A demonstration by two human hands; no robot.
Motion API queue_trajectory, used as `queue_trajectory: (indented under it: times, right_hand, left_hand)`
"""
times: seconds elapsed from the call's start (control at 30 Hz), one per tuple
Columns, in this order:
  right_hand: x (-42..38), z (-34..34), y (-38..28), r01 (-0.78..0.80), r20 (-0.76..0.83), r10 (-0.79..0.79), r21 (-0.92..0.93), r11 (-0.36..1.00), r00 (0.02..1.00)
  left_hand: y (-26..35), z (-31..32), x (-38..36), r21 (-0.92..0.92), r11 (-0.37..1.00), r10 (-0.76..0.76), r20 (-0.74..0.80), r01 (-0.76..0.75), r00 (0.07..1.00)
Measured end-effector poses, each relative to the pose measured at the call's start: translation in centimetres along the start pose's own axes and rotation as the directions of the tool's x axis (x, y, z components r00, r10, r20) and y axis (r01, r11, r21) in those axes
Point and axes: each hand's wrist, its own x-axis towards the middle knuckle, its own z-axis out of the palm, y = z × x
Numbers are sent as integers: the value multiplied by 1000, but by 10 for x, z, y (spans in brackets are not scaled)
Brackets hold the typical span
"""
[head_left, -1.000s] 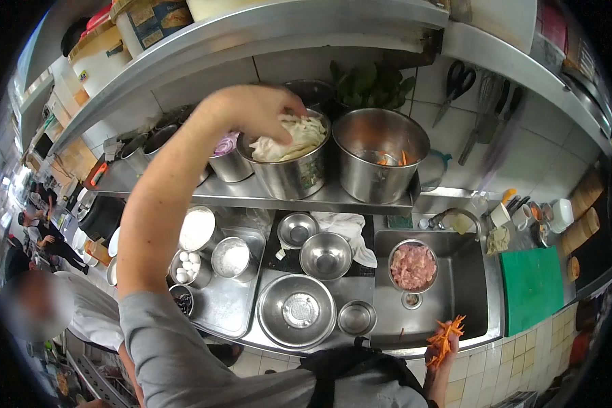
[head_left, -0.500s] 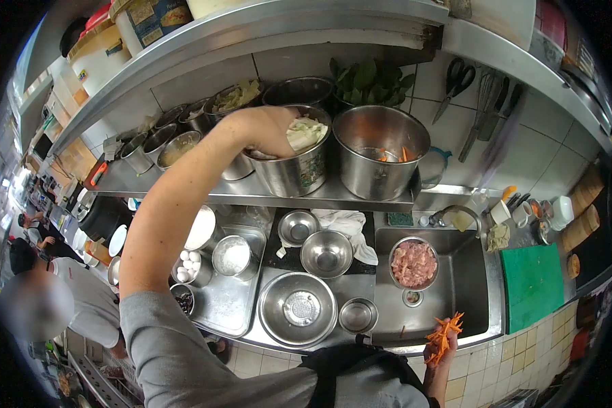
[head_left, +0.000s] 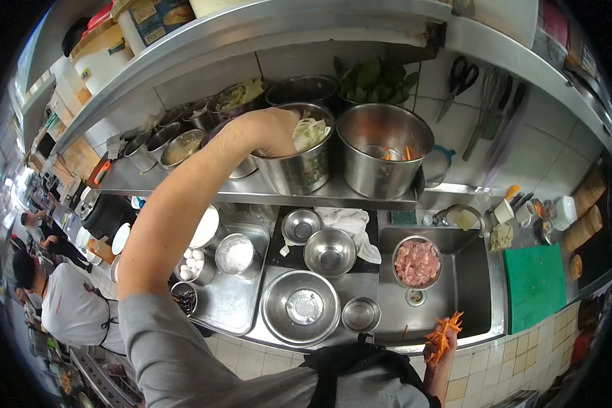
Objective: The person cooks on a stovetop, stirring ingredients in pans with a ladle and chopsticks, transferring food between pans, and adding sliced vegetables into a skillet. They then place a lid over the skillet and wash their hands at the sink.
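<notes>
The shelf (head_left: 333, 197) runs wide across the wall, carrying the pots; below it the tabletop (head_left: 231, 306) holds bowls and a tray, with the sink (head_left: 469, 299) to the right and a green board (head_left: 534, 285) beyond. On the shelf stand two big pots side by side: the cabbage pot (head_left: 299, 166), touching or just beside the carrot pot (head_left: 381, 153), which looks nearly empty; smaller tubs (head_left: 173, 146) line up to the left. The step in hand looks like gathering shredded vegetables; the left hand (head_left: 268, 132) is sunk over the pot rim into the cabbage (head_left: 311, 132), fingers hidden, so I cannot tell whether that grip has closed on anything; the right hand (head_left: 442, 350) is low at the sink's front edge, its grip closed on carrot shreds (head_left: 445, 330). The next move, I judge, calls for lifting a bunch clear over the rim without tipping the pot; the upper shelf (head_left: 265, 27) hangs close above, leaving little headroom; open room lies downward, toward the bowls (head_left: 299, 306).
</notes>
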Motion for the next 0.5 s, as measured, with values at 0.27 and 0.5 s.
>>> queue_trajectory:
  times: [0.27, 0.5]
  right_hand:
    - [3, -7, 1, -47, -3, 47, 39, 998, 999]
    - [4, 0, 3, -15, -24, 16, 10, 1000, 1000]
  left_hand:
    - [-1, -45, -19, -96, 995, -14, -32, 11, 999]
    - [0, -2, 3, 2, 1000, 12, 3, -12, 1000]
